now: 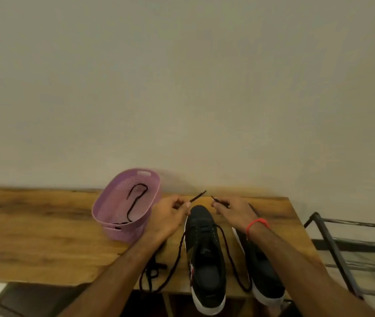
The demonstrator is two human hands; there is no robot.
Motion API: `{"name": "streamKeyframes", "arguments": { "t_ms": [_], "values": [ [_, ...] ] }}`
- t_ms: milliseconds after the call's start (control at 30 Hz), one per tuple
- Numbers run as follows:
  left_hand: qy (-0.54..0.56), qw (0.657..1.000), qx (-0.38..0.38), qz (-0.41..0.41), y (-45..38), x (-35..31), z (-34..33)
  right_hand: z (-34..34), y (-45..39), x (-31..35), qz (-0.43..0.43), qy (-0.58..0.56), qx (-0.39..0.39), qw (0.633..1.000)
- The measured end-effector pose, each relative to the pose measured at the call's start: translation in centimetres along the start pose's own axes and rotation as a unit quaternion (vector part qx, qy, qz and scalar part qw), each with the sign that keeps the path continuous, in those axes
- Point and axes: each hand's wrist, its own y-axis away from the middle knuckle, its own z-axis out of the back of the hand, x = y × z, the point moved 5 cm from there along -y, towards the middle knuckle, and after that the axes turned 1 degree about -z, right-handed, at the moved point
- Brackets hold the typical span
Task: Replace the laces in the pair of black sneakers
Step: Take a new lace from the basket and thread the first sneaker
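Note:
Two black sneakers with white soles stand on the wooden table, toes pointing away from me. The left sneaker [206,255] has a dark lace [177,257] threaded through its lowest eyelets, with both ends looping down past the table's front edge. My left hand [170,216] pinches one lace tip above the toe. My right hand [234,210] pinches the other tip. The right sneaker [264,275] lies partly under my right forearm.
A lilac perforated basket [104,202] stands tilted left of the shoes with another dark lace [136,197] inside. More lace is bunched on the table [33,236] near its front edge. A black metal rack [333,243] stands to the right. A plain wall rises behind.

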Motion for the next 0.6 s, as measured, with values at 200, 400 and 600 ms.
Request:
{"name": "streamKeyframes", "arguments": {
  "t_ms": [200, 400, 600],
  "values": [
    [-0.046, 0.996, 0.073, 0.032, -0.8, 4.7, -5.4, -4.5, -2.8, -4.7, -0.022, 0.126, 0.077, 0.989],
    [-0.103, 0.988, 0.105, 0.047, -1.2, 5.6, -7.0, -4.7, -3.6, -6.0, -0.052, 0.125, 0.084, 0.987],
    [-0.091, 0.989, 0.099, 0.059, -1.2, 6.1, -6.9, -4.3, -2.6, -6.7, -0.055, 0.143, 0.087, 0.984]
  ]
}}
